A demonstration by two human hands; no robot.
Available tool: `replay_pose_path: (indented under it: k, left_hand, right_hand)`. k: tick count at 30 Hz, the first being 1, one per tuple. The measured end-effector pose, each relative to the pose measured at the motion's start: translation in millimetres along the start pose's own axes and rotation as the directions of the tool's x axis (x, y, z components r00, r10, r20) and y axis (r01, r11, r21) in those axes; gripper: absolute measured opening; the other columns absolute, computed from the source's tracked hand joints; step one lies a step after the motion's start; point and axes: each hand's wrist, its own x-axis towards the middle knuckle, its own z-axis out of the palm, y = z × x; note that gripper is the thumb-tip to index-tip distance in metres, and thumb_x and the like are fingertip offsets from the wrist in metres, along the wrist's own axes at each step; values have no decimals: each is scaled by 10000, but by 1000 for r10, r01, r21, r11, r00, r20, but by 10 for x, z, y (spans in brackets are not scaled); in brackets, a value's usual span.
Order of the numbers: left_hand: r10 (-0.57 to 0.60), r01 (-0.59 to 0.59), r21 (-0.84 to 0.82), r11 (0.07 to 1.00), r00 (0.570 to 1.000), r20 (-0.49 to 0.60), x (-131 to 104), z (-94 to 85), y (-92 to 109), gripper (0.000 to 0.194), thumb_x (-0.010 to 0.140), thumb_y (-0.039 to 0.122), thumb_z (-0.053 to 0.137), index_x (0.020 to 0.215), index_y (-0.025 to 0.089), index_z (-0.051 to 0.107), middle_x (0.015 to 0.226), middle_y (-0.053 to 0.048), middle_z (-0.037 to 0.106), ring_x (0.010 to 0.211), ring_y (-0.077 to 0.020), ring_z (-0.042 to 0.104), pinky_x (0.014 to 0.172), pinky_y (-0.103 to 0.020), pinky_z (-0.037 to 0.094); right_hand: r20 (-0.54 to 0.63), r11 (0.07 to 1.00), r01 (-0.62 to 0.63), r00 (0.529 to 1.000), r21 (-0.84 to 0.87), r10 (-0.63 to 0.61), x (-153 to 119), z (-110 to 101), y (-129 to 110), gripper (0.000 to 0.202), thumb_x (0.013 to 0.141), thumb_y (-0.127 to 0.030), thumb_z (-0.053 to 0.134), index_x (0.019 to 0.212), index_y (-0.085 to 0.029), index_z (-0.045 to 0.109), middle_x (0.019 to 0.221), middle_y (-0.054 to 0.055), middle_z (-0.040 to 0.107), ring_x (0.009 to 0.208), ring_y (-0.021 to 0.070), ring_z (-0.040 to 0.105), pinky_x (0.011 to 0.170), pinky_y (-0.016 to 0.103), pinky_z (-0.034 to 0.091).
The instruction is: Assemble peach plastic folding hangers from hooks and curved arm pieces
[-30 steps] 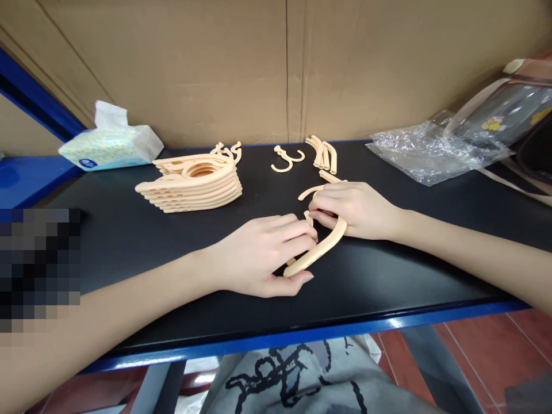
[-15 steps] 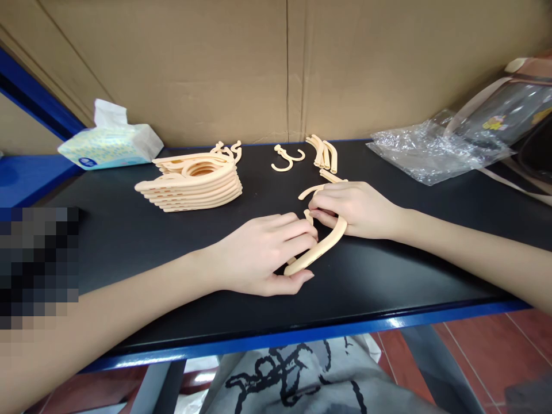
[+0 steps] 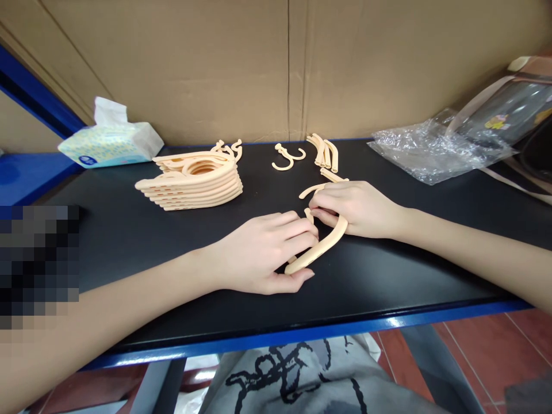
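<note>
Both my hands are closed on a cream plastic clothes hanger [image 3: 321, 248], held low over the black table. My left hand [image 3: 267, 253] grips its near end between thumb and fingers. Around the far end wrap the fingers of my right hand [image 3: 353, 210], which hide part of it. Just beyond the right hand lie loose curved hanger pieces [image 3: 311, 191]. Further back are more curved arm pieces [image 3: 323, 154] and a few loose hooks [image 3: 288, 158]. To the left sits a stack of cream hangers [image 3: 194, 187], with more hooks [image 3: 228, 150] behind it.
A tissue pack [image 3: 112, 144] stands at the back left. Crinkled clear plastic [image 3: 431, 149] and a transparent bag [image 3: 513, 109] lie at the back right. Cardboard [image 3: 194, 69] walls off the far side. A blue edge [image 3: 302, 336] borders the table's front.
</note>
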Motion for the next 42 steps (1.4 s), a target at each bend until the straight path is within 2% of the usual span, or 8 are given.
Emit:
replay_pose_path:
  k: [42]
  left_hand:
    - [-26,26,-2,1000,999,22,9,0,13,260,871,326,482,998,124,586,1021,-67,603,884,-193,518,810,-310,419]
  right_hand:
    - [22,1000,8,1000,-23,-8,0,1,7,186,903,-227,399,809,-178,551,802,15,614,714,128,547,591,232,322]
